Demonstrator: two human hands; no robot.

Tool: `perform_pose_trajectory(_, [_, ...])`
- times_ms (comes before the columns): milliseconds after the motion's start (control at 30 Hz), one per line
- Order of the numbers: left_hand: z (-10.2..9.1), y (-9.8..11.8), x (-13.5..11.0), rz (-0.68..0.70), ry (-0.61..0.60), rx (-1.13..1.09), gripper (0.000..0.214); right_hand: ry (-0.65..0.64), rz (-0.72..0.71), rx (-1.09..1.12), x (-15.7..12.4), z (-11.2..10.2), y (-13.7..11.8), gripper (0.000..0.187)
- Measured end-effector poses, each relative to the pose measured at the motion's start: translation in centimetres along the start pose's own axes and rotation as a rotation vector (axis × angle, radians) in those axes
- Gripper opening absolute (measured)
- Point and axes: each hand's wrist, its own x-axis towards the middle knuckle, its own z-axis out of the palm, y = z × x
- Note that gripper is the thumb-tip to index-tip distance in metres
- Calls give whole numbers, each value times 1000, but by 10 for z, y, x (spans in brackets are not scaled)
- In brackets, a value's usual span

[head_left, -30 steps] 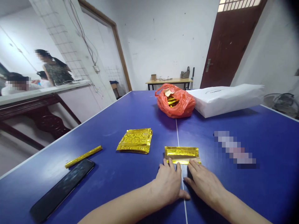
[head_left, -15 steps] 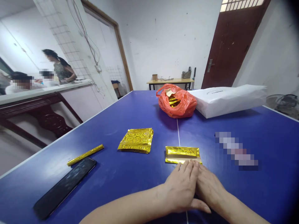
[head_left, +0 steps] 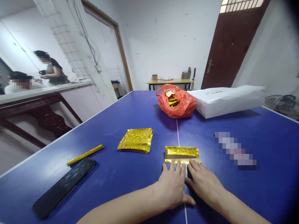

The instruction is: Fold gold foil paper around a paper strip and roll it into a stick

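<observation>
My left hand [head_left: 170,188] and right hand [head_left: 203,183] lie flat, fingers [head_left: 173,166] spread apart, tips on the folded gold foil [head_left: 182,152]; a foil stack [head_left: 135,140] and gold roll [head_left: 84,155] lie aside.

Ping-pong table [head_left: 130,177]: holds everything below.
Near centre: foil sheet [head_left: 182,151], left hand [head_left: 170,186] and right hand [head_left: 204,183] touching its near edge.
Left: foil stack [head_left: 135,140]; foil stick [head_left: 85,155] just behind phone [head_left: 64,187].
Far end: plastic bag [head_left: 175,102] beside paper bag [head_left: 226,101].
Beyond table: desk [head_left: 170,81].
</observation>
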Motion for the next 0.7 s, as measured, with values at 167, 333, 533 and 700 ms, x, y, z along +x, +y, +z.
perform_pose_trajectory(167, [-5,2,-3,-108,-44,97,100,-34,40,50,1,-9,-3,27])
perform_pose_trajectory(333, [-9,0,-2,-69,-11,133,88,-25,45,77,1,-9,0,25])
perform_pose_trajectory(533, [-7,-1,2,-55,16,121,88,116,-124,169,-2,7,-3,45])
perform_pose_trajectory(700, [-2,-2,1,-10,-21,114,80,78,-211,378,-5,13,-10,60])
